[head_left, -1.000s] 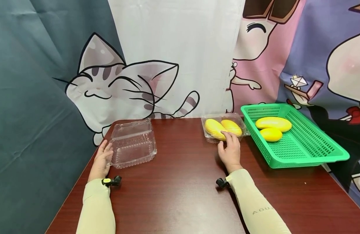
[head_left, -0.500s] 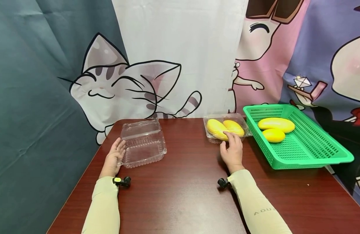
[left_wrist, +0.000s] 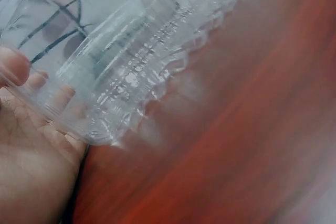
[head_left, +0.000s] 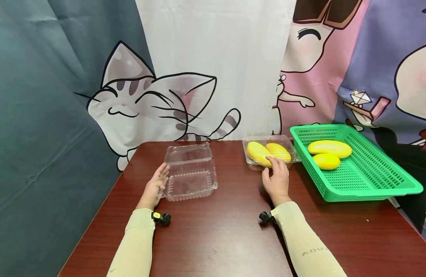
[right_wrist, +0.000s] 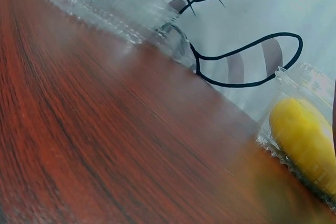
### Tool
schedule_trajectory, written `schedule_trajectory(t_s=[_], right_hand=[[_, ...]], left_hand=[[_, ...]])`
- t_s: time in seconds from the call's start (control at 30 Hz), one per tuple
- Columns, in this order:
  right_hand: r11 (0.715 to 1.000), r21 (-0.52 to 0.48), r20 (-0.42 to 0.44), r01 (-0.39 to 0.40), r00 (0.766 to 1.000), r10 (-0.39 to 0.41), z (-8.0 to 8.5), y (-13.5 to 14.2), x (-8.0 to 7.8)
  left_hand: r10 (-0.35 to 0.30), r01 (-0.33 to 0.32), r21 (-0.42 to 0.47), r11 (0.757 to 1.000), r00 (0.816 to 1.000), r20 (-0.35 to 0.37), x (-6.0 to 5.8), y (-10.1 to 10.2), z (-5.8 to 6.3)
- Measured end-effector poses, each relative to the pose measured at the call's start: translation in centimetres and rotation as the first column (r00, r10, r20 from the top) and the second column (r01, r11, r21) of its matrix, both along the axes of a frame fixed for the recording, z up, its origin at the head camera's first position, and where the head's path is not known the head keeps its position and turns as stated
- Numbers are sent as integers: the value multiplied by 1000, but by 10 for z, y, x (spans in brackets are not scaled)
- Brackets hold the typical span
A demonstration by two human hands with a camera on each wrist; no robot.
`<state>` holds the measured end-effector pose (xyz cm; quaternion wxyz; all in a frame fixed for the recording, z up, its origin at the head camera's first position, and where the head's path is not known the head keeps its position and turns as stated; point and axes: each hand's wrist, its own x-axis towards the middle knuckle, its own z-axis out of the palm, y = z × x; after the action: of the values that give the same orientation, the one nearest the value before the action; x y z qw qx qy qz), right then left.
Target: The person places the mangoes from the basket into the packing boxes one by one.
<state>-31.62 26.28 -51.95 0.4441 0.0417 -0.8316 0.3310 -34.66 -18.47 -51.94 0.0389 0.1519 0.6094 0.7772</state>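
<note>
My left hand (head_left: 155, 186) lies along the left side of a clear plastic clamshell box (head_left: 190, 182), fingers extended against it. That box stands open on the table, its lid raised at the back. Through its wall in the left wrist view, the fingertips (left_wrist: 63, 95) show. Farther right, my right hand (head_left: 277, 182) reaches to a second clear clamshell box (head_left: 249, 163), with its fingertips at the near edge of the lid. Inside this box are two yellow oval fruits (head_left: 257, 151). The right wrist view has one fruit (right_wrist: 302, 135) at its right edge.
A green plastic basket (head_left: 365, 192) stands at the right, close against the second box. It holds a long yellow fruit (head_left: 328, 148) and a shorter one (head_left: 326, 161). A cartoon-printed curtain (head_left: 213, 46) hangs behind the brown table (head_left: 216, 238).
My left hand and the open box have moved together to the right across the table. My right hand stays at the fruit box. The whole head view has drifted slightly.
</note>
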Motion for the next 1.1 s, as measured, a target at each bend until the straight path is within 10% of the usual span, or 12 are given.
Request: schedule_trajectory(t_s=[0.83, 1.1], right_hand=[[1000, -12, -41, -7, 999, 6, 3, 1, -1], [996, 55, -142, -71, 987, 79, 66, 20, 3]], left_hand=[[-60, 59, -26, 998, 996, -69, 11, 92, -7], [-15, 16, 32, 999, 999, -44, 13, 93, -11]])
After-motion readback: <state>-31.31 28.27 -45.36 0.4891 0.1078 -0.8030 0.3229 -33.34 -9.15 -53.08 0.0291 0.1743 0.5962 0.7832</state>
